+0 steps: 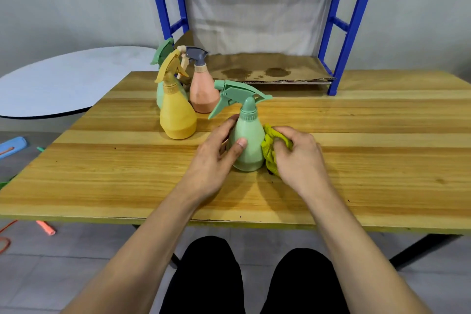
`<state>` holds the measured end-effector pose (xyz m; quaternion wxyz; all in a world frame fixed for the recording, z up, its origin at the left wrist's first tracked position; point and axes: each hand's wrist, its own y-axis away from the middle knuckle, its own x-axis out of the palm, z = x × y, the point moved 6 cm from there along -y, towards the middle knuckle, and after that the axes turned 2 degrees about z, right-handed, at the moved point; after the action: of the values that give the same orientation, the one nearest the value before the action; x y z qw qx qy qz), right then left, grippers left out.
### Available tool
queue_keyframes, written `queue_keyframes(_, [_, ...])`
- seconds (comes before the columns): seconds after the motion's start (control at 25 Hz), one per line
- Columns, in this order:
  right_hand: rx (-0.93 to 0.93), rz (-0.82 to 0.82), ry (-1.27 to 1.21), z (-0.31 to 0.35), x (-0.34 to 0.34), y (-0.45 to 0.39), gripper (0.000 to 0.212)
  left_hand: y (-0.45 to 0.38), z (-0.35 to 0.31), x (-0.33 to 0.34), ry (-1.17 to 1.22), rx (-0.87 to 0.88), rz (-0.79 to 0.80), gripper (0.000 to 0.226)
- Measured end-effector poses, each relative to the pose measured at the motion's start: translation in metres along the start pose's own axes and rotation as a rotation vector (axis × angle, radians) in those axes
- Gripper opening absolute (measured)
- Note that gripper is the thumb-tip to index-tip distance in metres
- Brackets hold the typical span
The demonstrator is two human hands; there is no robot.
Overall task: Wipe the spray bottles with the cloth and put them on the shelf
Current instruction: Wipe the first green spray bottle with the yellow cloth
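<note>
On the wooden table stood a green spray bottle, upright, with the left hand curled round its body, thumb on the front. Against the bottle's right side the right hand gripped a bunched yellow-green cloth. Behind and to the left clustered a yellow bottle, a pink bottle and what was probably a second green bottle, mostly hidden. The blue shelf stood at the table's far edge.
</note>
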<state>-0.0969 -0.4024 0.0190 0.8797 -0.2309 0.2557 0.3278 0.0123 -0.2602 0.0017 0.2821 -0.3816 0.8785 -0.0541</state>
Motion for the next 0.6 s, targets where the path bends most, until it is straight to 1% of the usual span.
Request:
queue_keyframes(0.08, [-0.132, -0.091, -0.094, 0.024, -0.006, -0.002, 0.033, -0.002, 0.002, 0.0, -0.003, 0.025, -0.009, 0.055])
queue_keyframes(0.12, [-0.163, -0.105, -0.11, 0.028, -0.004, 0.0, 0.034, -0.002, 0.004, -0.001, 0.003, 0.028, -0.012, 0.055])
queue_keyframes(0.2, [-0.104, -0.1, -0.071, 0.012, 0.004, 0.005, 0.035, -0.005, 0.006, 0.0, 0.008, 0.033, -0.01, 0.056])
queue_keyframes(0.28, [0.013, -0.014, -0.014, -0.008, 0.01, 0.011, 0.035, -0.004, 0.007, 0.0, 0.025, 0.027, -0.021, 0.056])
queue_keyframes(0.32, [0.043, 0.015, -0.015, -0.011, 0.008, 0.008, 0.035, -0.003, 0.007, 0.0, 0.044, 0.026, -0.027, 0.056])
queue_keyframes(0.36, [0.044, 0.011, -0.027, -0.01, 0.005, 0.002, 0.034, -0.003, 0.006, 0.002, 0.062, 0.019, -0.025, 0.056])
queue_keyframes(0.4, [0.0, -0.02, -0.04, -0.001, -0.001, -0.002, 0.033, -0.002, 0.005, 0.004, 0.068, 0.015, -0.02, 0.056])
queue_keyframes(0.48, [-0.148, -0.102, -0.071, 0.024, -0.005, -0.005, 0.032, -0.003, 0.007, 0.003, 0.055, 0.023, -0.021, 0.055])
queue_keyframes(0.52, [-0.186, -0.13, -0.078, 0.026, -0.003, -0.002, 0.033, -0.003, 0.007, 0.002, 0.05, 0.025, -0.019, 0.054])
queue_keyframes(0.6, [-0.152, -0.142, -0.054, 0.012, 0.006, 0.008, 0.034, -0.003, 0.008, -0.001, 0.054, 0.036, -0.042, 0.053])
